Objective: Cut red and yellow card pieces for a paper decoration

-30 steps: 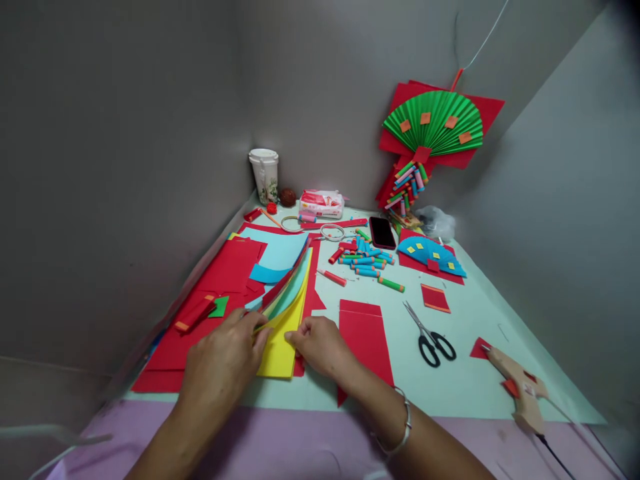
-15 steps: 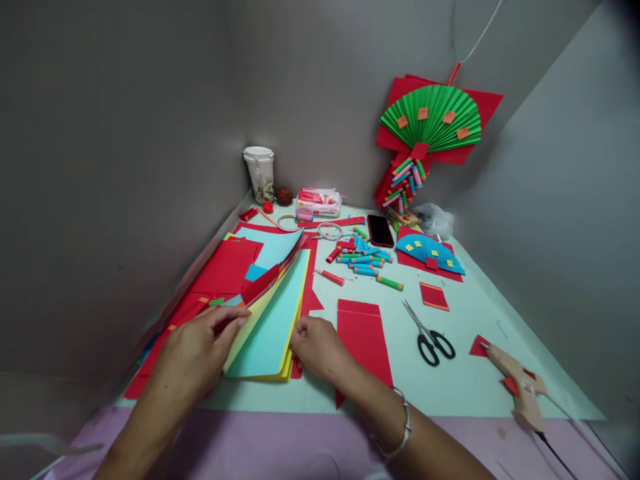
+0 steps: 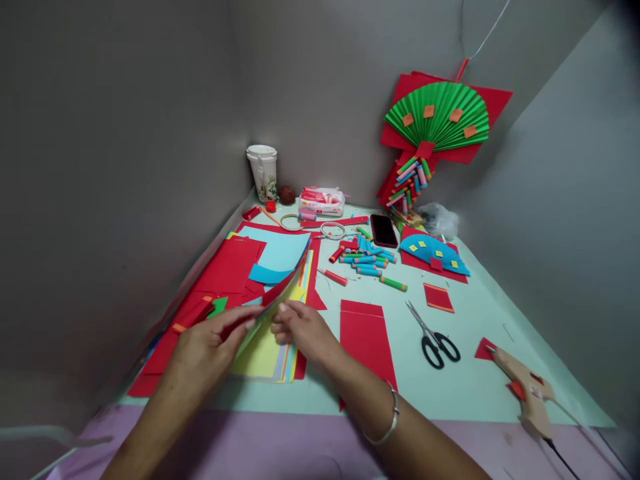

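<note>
My left hand (image 3: 207, 343) is closed on the left side of several lifted sheets of coloured paper (image 3: 286, 288), pinched between thumb and fingers. They bend upward, with red and blue showing among them. Against their right edge, my right hand (image 3: 306, 328) has its fingers curled and thumb pressed to the paper. Below lies a paper stack (image 3: 257, 360) with a pale yellow sheet on top and coloured edges along its right side. Red card (image 3: 227, 263) and a light blue sheet (image 3: 280, 248) lie behind and left of my hands.
Right of my hands are a red card piece (image 3: 367, 340), scissors (image 3: 430, 337) and a glue gun (image 3: 525, 393). Small paper rolls (image 3: 367, 260), a phone (image 3: 383, 231) and a blue fan (image 3: 435, 253) lie farther back. A green fan decoration (image 3: 443, 117) hangs behind; a cup (image 3: 263, 175) stands back left.
The light blue-green sheet on top of the stack has been lifted with the others, baring pale yellow paper. My right hand has moved up and left to the lifted edge.
</note>
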Motion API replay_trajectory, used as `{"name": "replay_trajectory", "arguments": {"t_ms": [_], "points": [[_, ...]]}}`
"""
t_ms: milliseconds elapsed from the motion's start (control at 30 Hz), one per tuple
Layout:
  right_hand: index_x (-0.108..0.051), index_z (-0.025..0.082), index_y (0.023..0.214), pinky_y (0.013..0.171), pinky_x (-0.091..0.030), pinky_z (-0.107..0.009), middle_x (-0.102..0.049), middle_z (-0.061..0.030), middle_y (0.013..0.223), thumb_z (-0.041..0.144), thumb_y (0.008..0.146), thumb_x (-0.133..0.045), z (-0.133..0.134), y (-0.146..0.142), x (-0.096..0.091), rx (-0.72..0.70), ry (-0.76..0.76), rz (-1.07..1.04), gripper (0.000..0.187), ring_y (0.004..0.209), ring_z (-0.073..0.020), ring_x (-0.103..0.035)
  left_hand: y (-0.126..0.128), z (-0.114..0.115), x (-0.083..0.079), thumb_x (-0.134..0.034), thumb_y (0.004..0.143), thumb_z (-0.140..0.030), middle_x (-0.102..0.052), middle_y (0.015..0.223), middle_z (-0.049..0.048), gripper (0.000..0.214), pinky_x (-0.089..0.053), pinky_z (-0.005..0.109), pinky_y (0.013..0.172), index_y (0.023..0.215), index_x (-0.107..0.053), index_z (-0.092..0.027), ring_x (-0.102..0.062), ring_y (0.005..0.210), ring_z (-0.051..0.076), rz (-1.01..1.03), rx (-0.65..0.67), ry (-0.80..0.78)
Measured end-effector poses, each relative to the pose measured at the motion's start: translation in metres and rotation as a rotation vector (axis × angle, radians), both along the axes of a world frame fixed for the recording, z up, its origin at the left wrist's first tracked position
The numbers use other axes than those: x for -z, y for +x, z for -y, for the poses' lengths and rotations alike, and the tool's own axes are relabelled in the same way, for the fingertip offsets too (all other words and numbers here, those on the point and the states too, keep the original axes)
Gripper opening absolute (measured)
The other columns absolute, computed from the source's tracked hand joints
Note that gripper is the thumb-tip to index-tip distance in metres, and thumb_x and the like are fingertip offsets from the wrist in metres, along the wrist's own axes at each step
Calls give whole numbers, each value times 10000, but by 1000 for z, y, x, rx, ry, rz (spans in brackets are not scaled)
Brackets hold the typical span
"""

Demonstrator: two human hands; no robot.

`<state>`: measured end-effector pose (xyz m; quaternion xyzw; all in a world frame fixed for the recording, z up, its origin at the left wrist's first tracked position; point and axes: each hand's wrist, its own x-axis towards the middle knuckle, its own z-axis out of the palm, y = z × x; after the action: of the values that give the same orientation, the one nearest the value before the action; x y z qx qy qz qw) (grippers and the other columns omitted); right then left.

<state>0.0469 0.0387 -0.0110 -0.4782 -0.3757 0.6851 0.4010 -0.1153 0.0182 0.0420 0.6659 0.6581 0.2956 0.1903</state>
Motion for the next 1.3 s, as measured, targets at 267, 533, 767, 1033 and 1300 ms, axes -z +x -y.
{"name": "replay_trajectory", "arguments": {"t_ms": [267,533,767,1033,1300], "points": [[-591,198,1030,568,-511,-225,-607,3,800,391,894,-630,-1,-6,4,21,3,-12,239,629,-125,-617,4,5,10,-630,752,-519,-783,961,24,381,-567,291,789,990,-747,-246,-723,920,239,181,-7,-122],[-578,208,1162,522,-520,-241,-606,-4,802,415,858,-673,-1,-8,16,60,-9,-48,380,576,-131,-611,-3,3,11,-613,795,-446,-767,902,-2,285,-544,242,732,975,-715,-250,-713,838,193,195,-111,-45],[-566,194,1070,518,-508,-229,-580,27,725,361,897,-597,-2,-6,13,20,41,-19,243,537,-120,-597,6,3,8,-645,742,-548,-768,907,14,376,-534,255,734,933,-726,-234,-700,844,211,222,-26,-126],[-580,192,1025,510,-491,-246,-564,27,714,269,867,-541,-2,-4,20,6,70,-40,180,514,-122,-558,11,-10,31,-564,782,-545,-726,938,66,442,-526,330,764,1025,-667,-190,-683,843,236,85,40,-107],[-635,184,986,546,-454,-222,-588,9,734,167,757,-487,6,4,14,30,58,-59,273,580,-118,-530,24,-5,47,-468,848,-402,-630,1115,127,397,-493,392,902,1134,-581,-150,-615,1062,275,-114,155,-71]]}}
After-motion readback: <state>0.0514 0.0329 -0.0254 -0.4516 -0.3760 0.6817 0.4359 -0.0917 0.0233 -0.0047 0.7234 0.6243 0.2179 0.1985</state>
